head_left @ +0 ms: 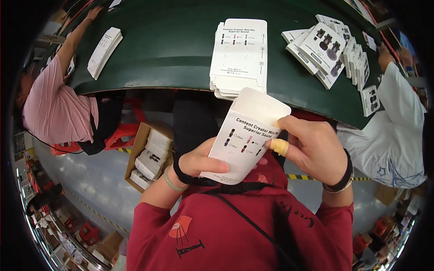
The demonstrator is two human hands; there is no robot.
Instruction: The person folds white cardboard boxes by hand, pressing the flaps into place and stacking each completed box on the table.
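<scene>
A white printed cardboard box (246,131), its top flap raised, is held tilted in front of my chest. My left hand (201,159) grips its lower left side, thumb across the front. At the upper right edge, my right hand (309,143) pinches the box between thumb and fingers; yellow tape wraps the thumb. Just beyond lies a stack of flat white box blanks (239,58) at the table's near edge, printed like the one in my hands. What is inside the held box cannot be seen.
The dark green table (167,49) spans ahead. A pile of printed boxes (321,47) lies at right, a small stack of white cards (105,52) at left. A carton (135,156) of white boxes stands on the floor. Co-workers sit at left (63,104) and right (384,135).
</scene>
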